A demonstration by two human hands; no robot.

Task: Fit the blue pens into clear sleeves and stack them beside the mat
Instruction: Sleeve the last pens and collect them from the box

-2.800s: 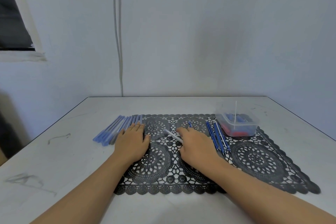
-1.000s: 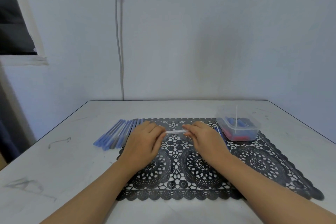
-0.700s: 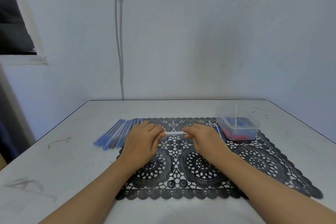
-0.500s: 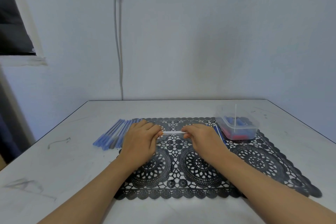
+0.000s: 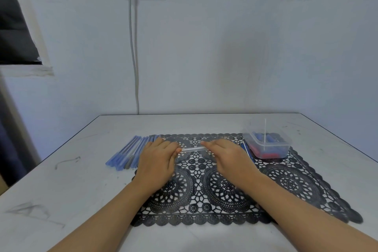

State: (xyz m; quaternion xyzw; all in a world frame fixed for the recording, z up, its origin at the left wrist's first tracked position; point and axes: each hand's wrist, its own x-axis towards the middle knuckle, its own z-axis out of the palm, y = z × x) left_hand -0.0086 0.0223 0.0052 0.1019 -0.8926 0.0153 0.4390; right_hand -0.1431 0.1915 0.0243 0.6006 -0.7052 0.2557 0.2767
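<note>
A clear sleeve (image 5: 191, 149) lies level just above the black lace mat (image 5: 290, 182), held at both ends. My left hand (image 5: 157, 159) pinches its left end and my right hand (image 5: 227, 155) pinches its right end. Whether a pen is inside it I cannot tell. A row of sleeved blue pens (image 5: 131, 152) lies on the table at the mat's left edge. A few bare blue pens (image 5: 246, 150) lie on the mat behind my right hand, mostly hidden.
A clear plastic tub (image 5: 266, 145) with blue and red pieces and one thin upright rod stands on the mat's far right corner. The white table (image 5: 61, 190) ends at a wall behind. A cable hangs down the wall from a socket.
My right hand lifted the clear sleeve off the mat and my left hand came over to take its other end. Both hands now hold it level between them.
</note>
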